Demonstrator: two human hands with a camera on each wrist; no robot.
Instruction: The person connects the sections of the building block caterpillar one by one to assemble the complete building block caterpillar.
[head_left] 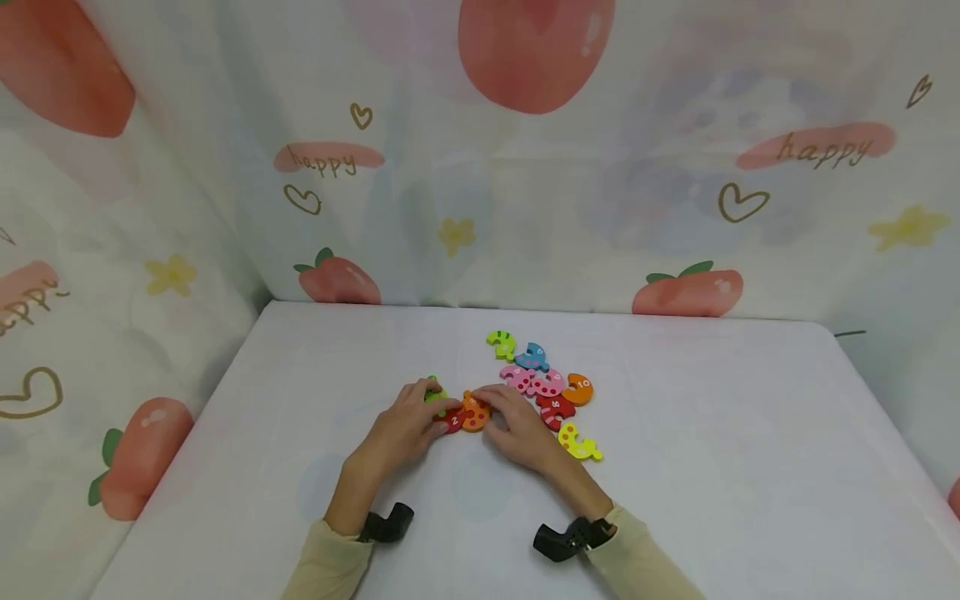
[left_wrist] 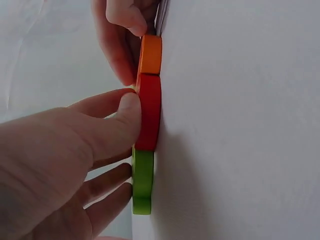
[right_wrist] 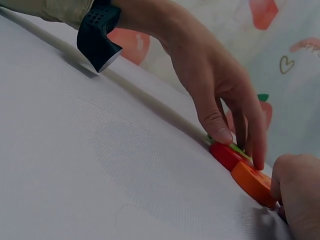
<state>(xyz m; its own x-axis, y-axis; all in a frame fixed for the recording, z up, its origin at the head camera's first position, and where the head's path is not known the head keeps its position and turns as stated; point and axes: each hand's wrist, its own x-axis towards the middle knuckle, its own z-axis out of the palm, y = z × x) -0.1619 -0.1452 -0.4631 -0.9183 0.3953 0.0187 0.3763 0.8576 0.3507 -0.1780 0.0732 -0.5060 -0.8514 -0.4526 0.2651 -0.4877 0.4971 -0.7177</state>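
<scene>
Three flat wooden puzzle pieces lie joined on the white table. They are a green piece (head_left: 437, 394), a red piece (head_left: 453, 421) marked 2 and an orange spotted piece (head_left: 474, 415). My left hand (head_left: 405, 425) holds the red piece (left_wrist: 150, 112), its thumb at the near edge and forefinger across the top. Its other fingers reach the green piece (left_wrist: 142, 175). From the other side, my right hand (head_left: 521, 429) pinches the orange piece (right_wrist: 254, 184) at its right end; part of that grip is hidden in the right wrist view.
Right of and behind my right hand lie more pieces: light green (head_left: 502, 343), blue (head_left: 532, 357), pink spotted (head_left: 547, 382), orange marked 10 (head_left: 578, 389), red marked 8 (head_left: 555, 407) and yellow (head_left: 576, 443). A patterned curtain (head_left: 525, 208) hangs along the table's back edge.
</scene>
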